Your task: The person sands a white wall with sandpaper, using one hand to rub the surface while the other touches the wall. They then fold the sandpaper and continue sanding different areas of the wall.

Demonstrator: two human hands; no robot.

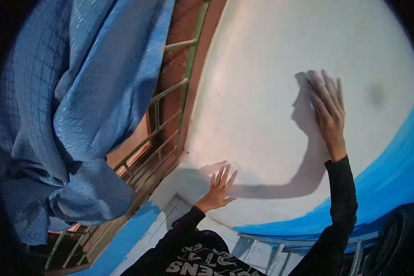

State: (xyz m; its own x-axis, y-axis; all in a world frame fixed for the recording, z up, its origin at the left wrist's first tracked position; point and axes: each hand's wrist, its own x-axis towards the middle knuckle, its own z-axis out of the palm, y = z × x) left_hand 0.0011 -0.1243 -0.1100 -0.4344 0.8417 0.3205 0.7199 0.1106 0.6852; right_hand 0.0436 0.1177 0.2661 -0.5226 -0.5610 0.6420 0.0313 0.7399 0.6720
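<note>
High on the white wall (262, 92), my right hand (329, 103) lies with its fingers stretched upward and slightly apart. A tiny pale-blue spot shows at the edge of this hand; I cannot tell what it is. My left hand (217, 189) is lower and nearer the window, its fingers spread and the fingertips close to the wall. Nothing shows in its fingers. Both arms wear long black sleeves and cast shadows across the white paint.
A blue curtain (92, 106), bunched and knotted low, hangs at the left before a window with green metal bars (170, 89). Blue paint (391, 161) covers the lower wall. Below are white tiles (170, 216), a metal frame (280, 257) and a dark tyre-like round object (391, 239).
</note>
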